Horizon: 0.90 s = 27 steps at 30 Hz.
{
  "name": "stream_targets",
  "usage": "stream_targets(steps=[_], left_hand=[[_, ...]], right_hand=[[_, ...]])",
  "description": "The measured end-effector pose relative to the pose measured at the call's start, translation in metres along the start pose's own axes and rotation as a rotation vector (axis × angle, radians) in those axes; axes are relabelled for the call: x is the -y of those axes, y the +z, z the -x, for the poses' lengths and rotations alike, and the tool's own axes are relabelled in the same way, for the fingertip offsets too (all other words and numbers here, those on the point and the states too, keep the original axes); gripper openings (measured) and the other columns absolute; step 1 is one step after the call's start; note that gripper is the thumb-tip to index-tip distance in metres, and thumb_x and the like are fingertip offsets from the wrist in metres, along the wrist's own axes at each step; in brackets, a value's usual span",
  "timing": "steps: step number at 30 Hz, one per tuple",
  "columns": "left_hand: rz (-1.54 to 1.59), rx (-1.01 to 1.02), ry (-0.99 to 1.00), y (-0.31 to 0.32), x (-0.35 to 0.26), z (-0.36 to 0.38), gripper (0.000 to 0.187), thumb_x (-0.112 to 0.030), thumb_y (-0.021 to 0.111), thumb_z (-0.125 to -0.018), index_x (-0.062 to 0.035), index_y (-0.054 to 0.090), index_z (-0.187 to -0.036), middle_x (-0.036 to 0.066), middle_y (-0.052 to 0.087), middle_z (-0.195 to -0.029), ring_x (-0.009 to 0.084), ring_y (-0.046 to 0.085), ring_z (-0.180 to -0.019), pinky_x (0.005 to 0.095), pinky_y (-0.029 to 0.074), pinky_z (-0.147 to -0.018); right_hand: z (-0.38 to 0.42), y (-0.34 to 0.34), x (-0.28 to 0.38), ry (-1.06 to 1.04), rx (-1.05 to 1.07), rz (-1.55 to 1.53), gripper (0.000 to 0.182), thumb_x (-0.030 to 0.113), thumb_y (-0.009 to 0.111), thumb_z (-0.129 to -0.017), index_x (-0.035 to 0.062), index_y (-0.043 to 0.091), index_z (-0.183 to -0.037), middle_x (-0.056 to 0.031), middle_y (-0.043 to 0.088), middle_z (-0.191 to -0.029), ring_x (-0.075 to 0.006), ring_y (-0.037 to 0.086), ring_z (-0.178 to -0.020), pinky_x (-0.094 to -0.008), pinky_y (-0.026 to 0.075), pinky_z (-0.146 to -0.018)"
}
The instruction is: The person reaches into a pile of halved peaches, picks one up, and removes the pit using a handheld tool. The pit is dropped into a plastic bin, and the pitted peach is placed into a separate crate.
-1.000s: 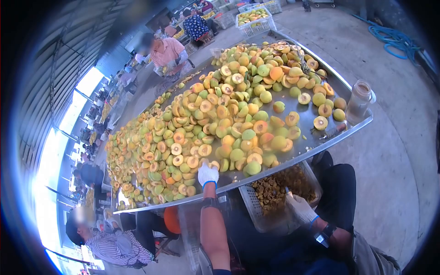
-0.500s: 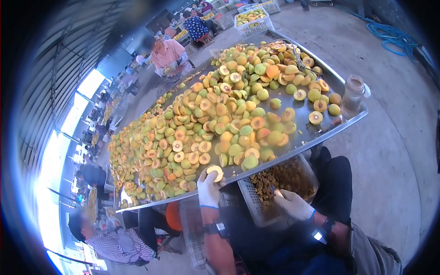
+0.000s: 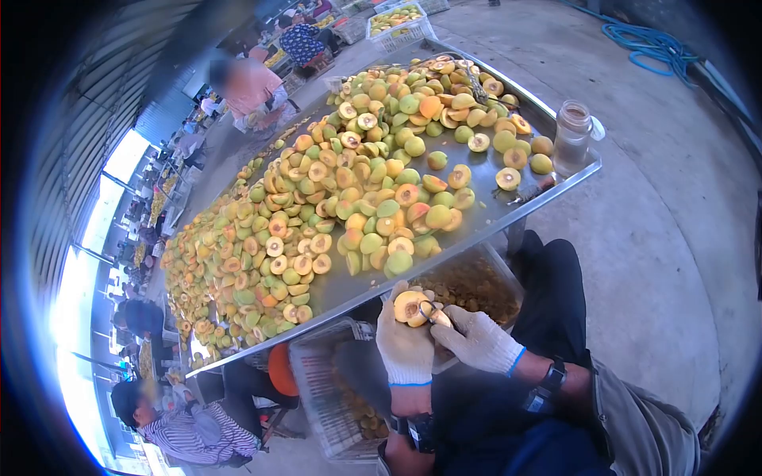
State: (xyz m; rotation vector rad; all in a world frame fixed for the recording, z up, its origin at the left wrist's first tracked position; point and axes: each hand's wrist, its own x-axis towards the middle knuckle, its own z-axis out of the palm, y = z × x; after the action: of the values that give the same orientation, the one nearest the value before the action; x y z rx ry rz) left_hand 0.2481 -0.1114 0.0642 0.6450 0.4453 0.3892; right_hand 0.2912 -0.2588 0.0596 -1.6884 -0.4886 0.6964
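My gloved left hand point(image 3: 403, 339) grips a yellow peach half point(image 3: 408, 305), its cut face and brown centre turned up. Around a small pitting tool point(image 3: 429, 310) with a dark, curved metal loop, my gloved right hand point(image 3: 481, 341) is closed. The loop touches the right part of the cut face; the tool's handle is mostly hidden by my fingers. Both hands are together just off the near edge of the metal table point(image 3: 524, 208). A large heap of halved peaches point(image 3: 317, 206) covers much of that table.
Below the table edge stands a crate of brown scraps point(image 3: 464, 289), with another white crate point(image 3: 317, 397) to its left. A clear jar point(image 3: 571, 139) stands at the table's right corner. One person point(image 3: 198, 420) sits at lower left, another point(image 3: 252, 95) across the table.
My right hand has come up from over the scrap crate to meet my left. My left hand has moved right and down from the table edge with the peach half; the tool now touches it.
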Motion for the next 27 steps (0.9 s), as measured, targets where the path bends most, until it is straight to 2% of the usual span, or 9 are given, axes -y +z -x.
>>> stream_targets(steps=[1,3,4,6,9,12,18,23,27], left_hand=[[0.002,0.020,0.007,0.001,0.003,0.001,0.047,-0.030,0.043,-0.109,0.0035,0.048,-0.141,0.020,0.062,-0.117,0.0337,0.062,-0.106,0.0491,0.054,-0.093],[0.007,0.043,0.013,0.008,0.007,0.001,0.047,-0.029,0.043,-0.108,0.0040,0.048,-0.141,0.020,0.062,-0.118,0.0344,0.062,-0.110,0.0494,0.054,-0.095],[-0.004,0.022,0.012,0.015,0.008,0.003,0.048,-0.028,0.045,-0.106,0.0050,0.049,-0.140,0.020,0.062,-0.121,0.0354,0.062,-0.113,0.0500,0.053,-0.098],[-0.013,0.002,0.005,0.021,0.009,0.005,0.049,-0.028,0.046,-0.105,0.0060,0.050,-0.139,0.020,0.062,-0.123,0.0365,0.061,-0.117,0.0506,0.052,-0.101],[0.000,0.028,-0.038,0.021,0.013,0.005,0.053,-0.029,0.052,-0.098,0.0047,0.053,-0.139,0.021,0.060,-0.132,0.0387,0.058,-0.126,0.0534,0.049,-0.108],[0.045,0.088,-0.057,0.017,0.013,0.006,0.054,-0.030,0.050,-0.099,0.0079,0.052,-0.137,0.022,0.062,-0.126,0.0381,0.062,-0.117,0.0517,0.048,-0.109],[-0.003,-0.120,-0.127,0.017,0.018,0.000,0.043,-0.031,0.054,-0.104,0.0048,0.057,-0.127,0.018,0.064,-0.116,0.0333,0.064,-0.108,0.0470,0.055,-0.099],[-0.090,-0.159,-0.085,0.011,0.027,-0.004,0.034,-0.031,0.054,-0.107,0.0012,0.060,-0.117,0.016,0.066,-0.108,0.0275,0.067,-0.095,0.0398,0.057,-0.089],[-0.203,-0.094,0.043,0.007,0.028,0.005,0.034,-0.030,0.052,-0.108,0.0007,0.062,-0.120,0.015,0.066,-0.111,0.0264,0.068,-0.097,0.0391,0.060,-0.085]], right_hand=[[0.001,-0.002,0.002,0.005,-0.005,0.002,0.027,0.026,0.063,-0.104,0.0003,0.066,-0.111,-0.0166,0.072,-0.086,-0.0237,0.070,-0.081,-0.0402,0.054,-0.076],[0.002,-0.004,0.006,-0.012,-0.058,-0.005,0.028,0.027,0.063,-0.103,0.0009,0.065,-0.112,-0.0245,0.071,-0.089,-0.0381,0.072,-0.083,-0.0447,0.054,-0.076],[0.003,-0.006,0.010,-0.011,-0.060,-0.003,0.028,0.027,0.063,-0.103,0.0009,0.065,-0.112,-0.0245,0.071,-0.089,-0.0381,0.072,-0.083,-0.0447,0.054,-0.076],[0.007,-0.009,0.017,-0.008,-0.095,0.034,0.031,0.029,0.064,-0.102,0.0009,0.064,-0.114,-0.0275,0.071,-0.092,-0.0466,0.070,-0.085,-0.0481,0.054,-0.073],[0.003,-0.006,0.005,-0.051,-0.135,0.152,0.035,0.031,0.065,-0.101,0.0019,0.062,-0.120,-0.0291,0.070,-0.089,-0.0500,0.068,-0.083,-0.0521,0.053,-0.069],[0.003,-0.005,0.002,-0.070,-0.151,0.256,0.039,0.032,0.063,-0.102,0.0017,0.059,-0.125,-0.0295,0.069,-0.083,-0.0500,0.068,-0.077,-0.0545,0.053,-0.066],[0.008,-0.004,0.010,-0.044,-0.103,0.274,0.042,0.035,0.057,-0.104,-0.0007,0.057,-0.125,-0.0308,0.068,-0.080,-0.0510,0.067,-0.075,-0.0563,0.053,-0.066],[0.006,0.003,0.001,-0.030,-0.094,0.242,0.041,0.035,0.056,-0.105,-0.0011,0.057,-0.125,-0.0311,0.069,-0.083,-0.0515,0.068,-0.077,-0.0570,0.053,-0.069],[0.008,0.001,0.013,0.022,-0.028,0.208,0.042,0.037,0.055,-0.105,-0.0011,0.058,-0.122,-0.0315,0.068,-0.083,-0.0510,0.068,-0.078,-0.0567,0.052,-0.070]])
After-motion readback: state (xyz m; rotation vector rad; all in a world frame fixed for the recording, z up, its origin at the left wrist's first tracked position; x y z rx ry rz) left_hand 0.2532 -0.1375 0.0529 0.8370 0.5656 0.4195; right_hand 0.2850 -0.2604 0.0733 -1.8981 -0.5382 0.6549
